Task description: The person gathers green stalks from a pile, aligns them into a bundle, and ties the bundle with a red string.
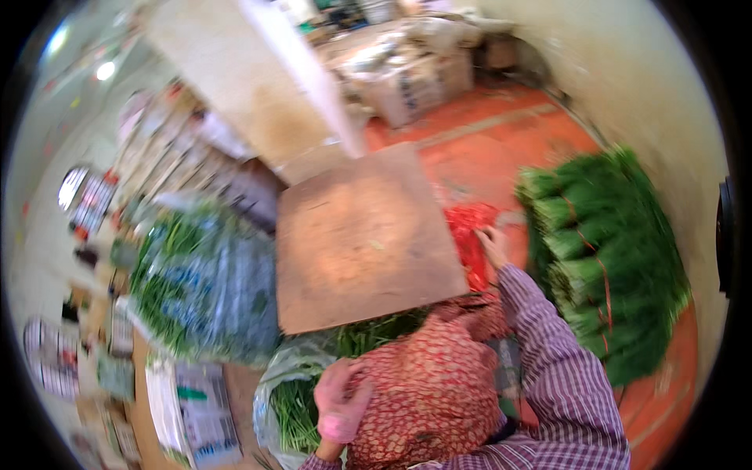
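My left hand [343, 399], in a pink glove, rests at the edge of the red patterned cloth [423, 393] over my lap, beside an open plastic bag of long green leaves [294, 411]. Bare, my right hand [493, 242] reaches to a pile of red plastic ties or strips [470, 235] on the floor; whether its fingers pinch any is too blurred to tell. Between and ahead of the hands stands a square wooden board [364, 241] with a few green scraps on it. Stacked bundles of green leafy stalks [611, 258], tied with red string, lie at the right.
Left of the board bulges a large clear plastic bag of greens [211, 288]. Nearer me sits a printed package [205, 411]. Cardboard boxes [423, 88] stand on the red floor [487, 147] at the back, near a wall [634, 76].
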`<state>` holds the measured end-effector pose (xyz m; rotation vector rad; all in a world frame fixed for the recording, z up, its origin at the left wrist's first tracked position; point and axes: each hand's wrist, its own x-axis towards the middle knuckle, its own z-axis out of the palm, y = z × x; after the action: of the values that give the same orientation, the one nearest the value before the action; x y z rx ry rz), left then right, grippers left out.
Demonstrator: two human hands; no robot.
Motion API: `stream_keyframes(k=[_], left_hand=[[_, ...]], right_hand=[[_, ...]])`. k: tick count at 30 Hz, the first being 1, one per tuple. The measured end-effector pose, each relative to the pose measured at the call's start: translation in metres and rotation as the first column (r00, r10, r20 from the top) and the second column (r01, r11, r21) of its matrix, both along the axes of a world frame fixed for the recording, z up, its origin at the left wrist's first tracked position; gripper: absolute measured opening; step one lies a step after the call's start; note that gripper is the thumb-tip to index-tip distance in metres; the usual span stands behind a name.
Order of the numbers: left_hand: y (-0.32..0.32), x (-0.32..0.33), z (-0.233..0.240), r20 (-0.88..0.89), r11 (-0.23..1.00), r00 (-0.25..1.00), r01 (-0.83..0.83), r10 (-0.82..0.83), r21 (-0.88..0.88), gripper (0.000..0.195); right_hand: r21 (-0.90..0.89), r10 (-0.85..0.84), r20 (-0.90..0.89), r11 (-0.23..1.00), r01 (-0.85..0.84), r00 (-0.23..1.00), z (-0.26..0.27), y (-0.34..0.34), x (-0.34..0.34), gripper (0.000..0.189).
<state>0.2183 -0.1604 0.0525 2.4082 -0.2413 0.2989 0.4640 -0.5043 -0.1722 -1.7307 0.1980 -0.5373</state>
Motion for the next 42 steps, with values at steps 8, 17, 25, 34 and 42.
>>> stream_keyframes(k=[8,17,25,34,42], left_hand=[[-0.007,-0.020,-0.008,-0.045,0.985,0.998,-0.051,0.044,-0.162,0.029],[0.024,-0.054,-0.024,-0.144,0.788,0.965,-0.263,0.220,-0.556,0.028],[0.097,-0.146,-0.088,-0.575,0.694,0.707,-0.652,0.411,-0.306,0.023],[0.172,-0.241,-0.154,-0.627,0.069,0.459,-0.837,0.629,-0.544,0.027],[0.229,-0.253,-0.220,-0.582,-0.086,0.402,-0.768,0.707,-0.635,0.019]], right_hand=[[0.271,0.133,-0.217,0.960,-0.071,0.967,0.055,-0.035,-0.031,0.022],[0.379,0.464,-0.360,0.865,-0.328,0.809,0.041,-0.019,-0.094,0.028],[0.187,0.467,0.032,0.866,-0.464,0.884,0.209,0.054,-0.060,0.028],[-0.048,0.628,-0.185,0.763,-0.645,0.756,0.207,0.181,0.022,0.045],[-0.534,0.791,-0.337,0.286,-0.795,0.511,0.236,0.323,-0.069,0.032]])
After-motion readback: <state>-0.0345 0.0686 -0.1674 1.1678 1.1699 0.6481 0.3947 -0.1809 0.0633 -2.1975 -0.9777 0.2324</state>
